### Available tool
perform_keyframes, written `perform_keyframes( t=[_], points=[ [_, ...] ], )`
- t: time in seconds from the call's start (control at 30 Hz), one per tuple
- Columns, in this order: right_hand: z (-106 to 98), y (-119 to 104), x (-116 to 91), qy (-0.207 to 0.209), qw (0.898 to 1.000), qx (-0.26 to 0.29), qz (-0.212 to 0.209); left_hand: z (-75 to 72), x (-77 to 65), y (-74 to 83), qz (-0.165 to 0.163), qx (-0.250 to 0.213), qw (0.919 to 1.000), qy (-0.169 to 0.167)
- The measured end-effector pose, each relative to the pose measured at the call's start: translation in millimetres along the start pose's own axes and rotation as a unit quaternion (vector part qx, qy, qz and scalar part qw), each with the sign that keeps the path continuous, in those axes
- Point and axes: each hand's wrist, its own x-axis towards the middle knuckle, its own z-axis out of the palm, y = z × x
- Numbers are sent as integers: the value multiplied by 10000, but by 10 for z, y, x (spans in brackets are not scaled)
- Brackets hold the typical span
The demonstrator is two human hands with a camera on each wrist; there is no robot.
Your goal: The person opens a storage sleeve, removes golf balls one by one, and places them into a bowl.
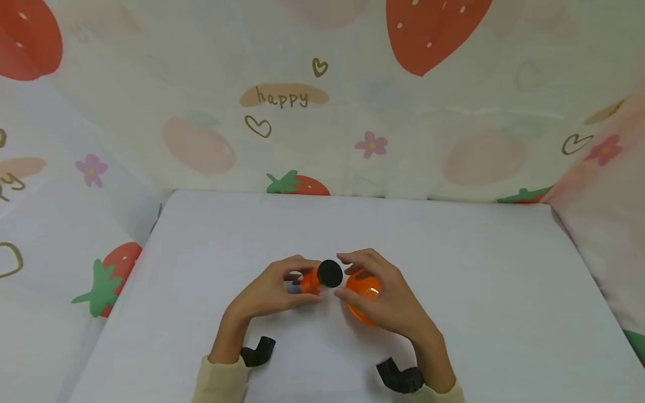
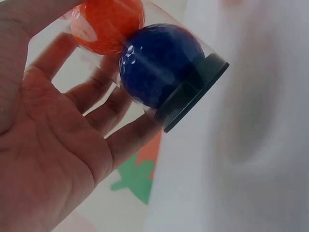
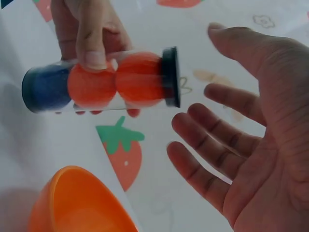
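My left hand [image 1: 267,291] holds a clear tube [image 3: 99,87] of golf balls around its middle, thumb on one side and fingers on the other. Inside, a blue ball [image 2: 159,65] sits at one end, with two orange balls [image 3: 140,79] lined up after it. Black caps close both ends; the cap [image 1: 330,273] beside the orange balls faces my right hand [image 1: 383,291]. That hand is empty, its fingers spread and slightly bent just off this cap. Below it stands an orange bowl [image 1: 361,286], partly covered by the hand in the head view.
A white table [image 1: 201,235] lies under both hands. Behind and beside it hangs a cloth [image 1: 403,112] printed with strawberries, hearts and flowers. Black wrist mounts [image 1: 400,376] stick out inward from both wrists, low over the table.
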Motion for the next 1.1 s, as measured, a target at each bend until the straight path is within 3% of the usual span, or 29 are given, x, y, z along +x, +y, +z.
perform_keyframes(
  t=[0.2, 0.47, 0.7, 1.1],
  points=[
    [0, -79, -6, -110, 9999, 10, 67, 10, -36, 191, 146, 353, 9992, 87],
    [-16, -138, -8, -52, 10000, -3, -33, -1, -96, 424, 3, 1134, 9932, 245],
    [-31, -164, -27, -111, 9999, 58, -107, -12, -146, 539, 49, 1555, 9871, 367],
    [-23, -203, -44, 166, 9980, -203, -574, -29, -207, 666, 35, 1980, 9793, 407]
  ],
)
